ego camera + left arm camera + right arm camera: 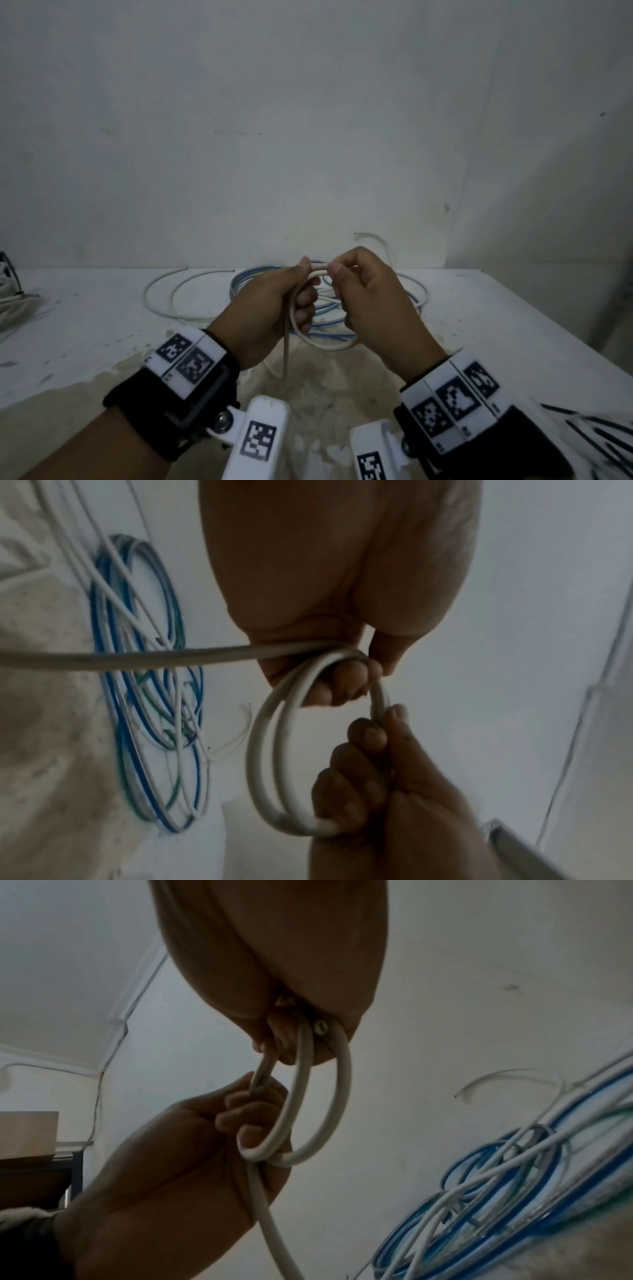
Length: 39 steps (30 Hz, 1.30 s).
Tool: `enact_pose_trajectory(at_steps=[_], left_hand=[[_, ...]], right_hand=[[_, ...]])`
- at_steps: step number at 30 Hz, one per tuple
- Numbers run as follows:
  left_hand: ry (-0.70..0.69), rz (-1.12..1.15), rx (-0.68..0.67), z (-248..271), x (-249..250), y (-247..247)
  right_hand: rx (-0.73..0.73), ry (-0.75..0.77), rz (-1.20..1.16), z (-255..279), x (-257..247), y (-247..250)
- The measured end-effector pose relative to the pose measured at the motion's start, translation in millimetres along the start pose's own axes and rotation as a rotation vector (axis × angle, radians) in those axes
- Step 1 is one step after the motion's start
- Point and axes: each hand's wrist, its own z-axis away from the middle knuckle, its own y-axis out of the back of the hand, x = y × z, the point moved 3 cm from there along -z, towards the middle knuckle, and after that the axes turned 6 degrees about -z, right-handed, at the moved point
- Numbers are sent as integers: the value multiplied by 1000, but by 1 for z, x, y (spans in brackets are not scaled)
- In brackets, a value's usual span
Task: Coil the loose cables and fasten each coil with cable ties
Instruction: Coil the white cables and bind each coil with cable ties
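While both hands were raised above the tabletop (102,342), they held a small coil of thick white cable (325,344) between them. The left hand (267,308) had its fingers (305,301) curled through the loops, its thumb pressing the top of the coil; in the left wrist view the loops passed over those curled fingers (342,680). The right hand (373,301) gripped the same coil from the other side, thumb and forefinger pinching the top strand just beside the left thumb, the remaining fingers (349,785) folded round the loops. Two turns showed in the right wrist view, and a cut end of the cable (320,1027) sat at the right palm. A loose tail (286,349) hung from the left hand toward the tabletop. Behind the hands, against the wall (308,137), a tangle of blue and white wires (329,308) lay on the tabletop. Black cable ties (589,431) lay at the near right edge, well apart from the coil.
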Motion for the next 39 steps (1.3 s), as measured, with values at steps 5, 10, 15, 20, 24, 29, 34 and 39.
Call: enact_pose_trajectory(at_steps=[5, 10, 15, 20, 24, 29, 34, 39], left_hand=[[120, 184, -59, 5, 9, -4], [77, 214, 86, 3, 15, -3], [-7, 340, 209, -1, 31, 23], [5, 320, 267, 8, 41, 55], [-4, 253, 318, 20, 53, 83], [58, 121, 318, 30, 47, 84], [84, -89, 321, 36, 33, 69], [134, -93, 265, 36, 23, 62]], right_hand=[[-9, 41, -137, -4, 3, 1], [-38, -226, -320, 2, 8, -9], [-449, -459, -190, 35, 15, -32], [-557, -426, -38, 45, 11, -16], [-561, -317, 405, 34, 9, 18], [-467, -162, 783, 15, 4, 41], [-192, -204, 363, -2, 2, 47], [19, -384, -343, -2, 8, 30]])
